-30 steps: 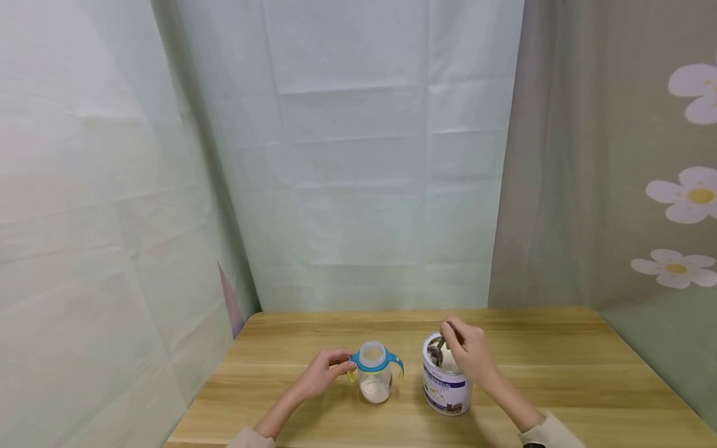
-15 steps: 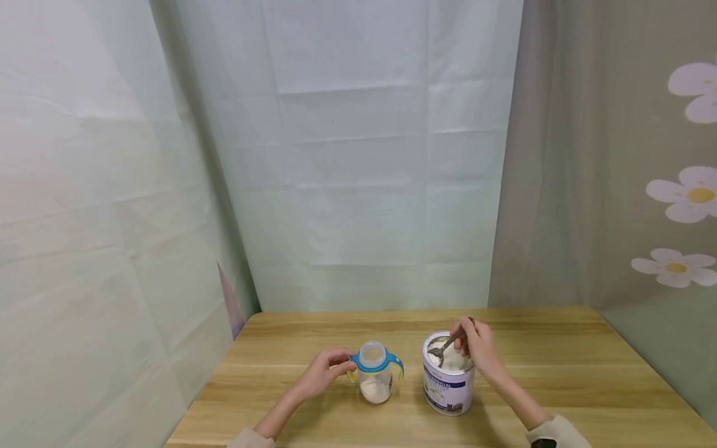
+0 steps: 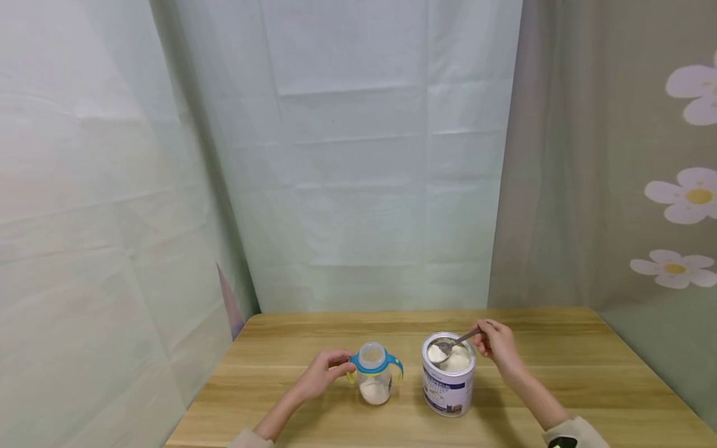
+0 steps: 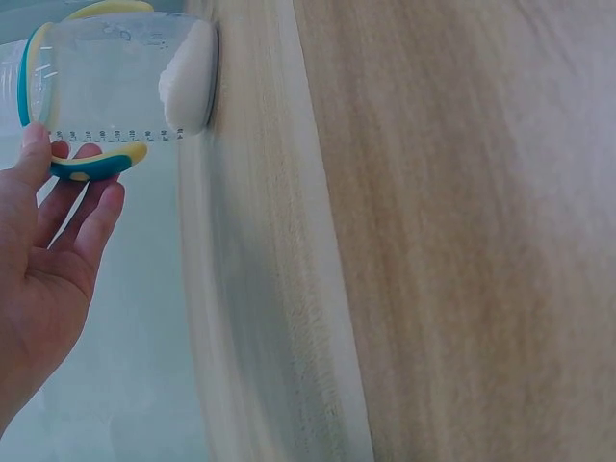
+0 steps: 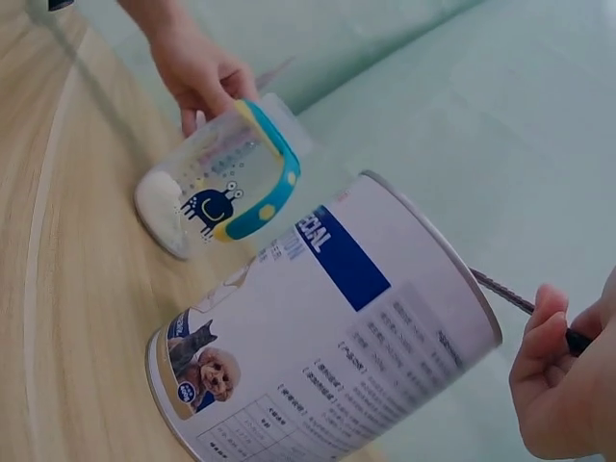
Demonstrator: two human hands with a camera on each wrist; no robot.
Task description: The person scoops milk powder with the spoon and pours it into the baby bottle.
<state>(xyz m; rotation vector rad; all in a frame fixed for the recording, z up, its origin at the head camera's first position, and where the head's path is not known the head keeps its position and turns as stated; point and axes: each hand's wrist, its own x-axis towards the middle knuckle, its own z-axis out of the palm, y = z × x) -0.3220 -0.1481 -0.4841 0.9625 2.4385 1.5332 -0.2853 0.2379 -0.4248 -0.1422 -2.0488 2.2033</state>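
One handle (image 4: 96, 166) of an upright bottle (image 3: 373, 376) is pinched by the left hand (image 3: 325, 372) on a wooden counter (image 3: 560, 373), while a metal spoon (image 3: 460, 340) is gripped well up its stem by the right hand (image 3: 498, 348). The spoon's bowl, loaded with pale powder (image 3: 437, 354), is held at the mouth of a tin (image 3: 448, 392) set just to the right of the bottle; more powder is seen in the tin and at the bottom of the bottle. Whether the stem is rested on the tin's rim cannot be told.

Powder could be shed from the spoon if the bowl were tilted or jolted, or if the tin's rim were struck on the way out; with the stem gripped so far from the bowl, small turns of the hand are likely to be magnified. Any load taken sideways would be exposed above the strip of counter between tin and bottle. The bottle, steadied at one side only and judged light, could be twisted or tipped by a knock to its mouth. The tin, touched by neither hand, could be nudged if the stem were pressed hard against its rim.
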